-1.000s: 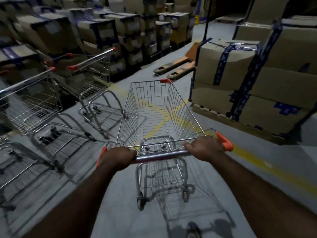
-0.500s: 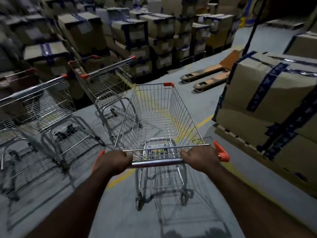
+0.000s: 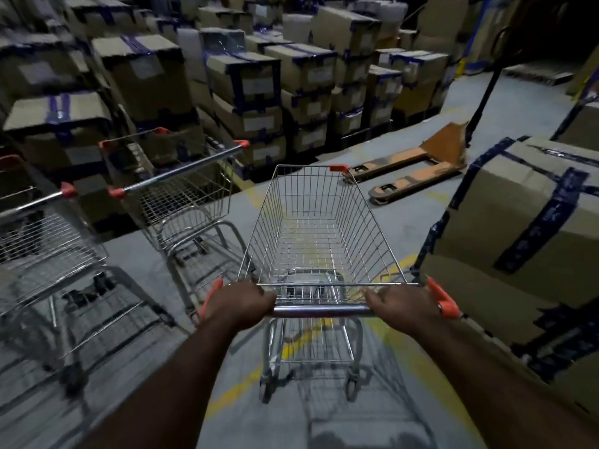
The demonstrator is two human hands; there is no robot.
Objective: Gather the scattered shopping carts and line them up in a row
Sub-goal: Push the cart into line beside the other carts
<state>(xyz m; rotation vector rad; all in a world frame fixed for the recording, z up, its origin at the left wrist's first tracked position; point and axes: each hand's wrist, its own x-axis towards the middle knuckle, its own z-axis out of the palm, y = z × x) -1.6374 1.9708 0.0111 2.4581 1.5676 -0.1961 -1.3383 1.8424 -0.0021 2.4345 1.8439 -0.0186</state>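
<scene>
Shopping cart (image 3: 324, 228), wire basket, orange corner caps, empty. It stands on the grey floor (image 3: 505, 102) astride a yellow line (image 3: 233, 393), with its nose toward the stacked cartons (image 3: 246, 79). The handle bar (image 3: 321, 310) is held at both ends: left hand (image 3: 241, 301) and right hand (image 3: 400, 301) each have their fingers curled tight round the chrome tube, just inside the orange end grips.

Second cart (image 3: 181, 196): just left of the held cart, near but apart, with its handle on the near side.

Third cart (image 3: 39, 241): further left of the held cart, partly cut off by the frame edge.

Hazards, as judged: steered in too sharply, the held cart's left front corner could clip the second cart and knock the row askew. A wide swing to the right could scrape the large taped carton (image 3: 518, 228), which sits close on that side.

Pallet jack (image 3: 418, 170): ahead and right of the held cart, forks low on the floor. It limits any forward overrun, and the stacked cartons close the lane beyond.
</scene>
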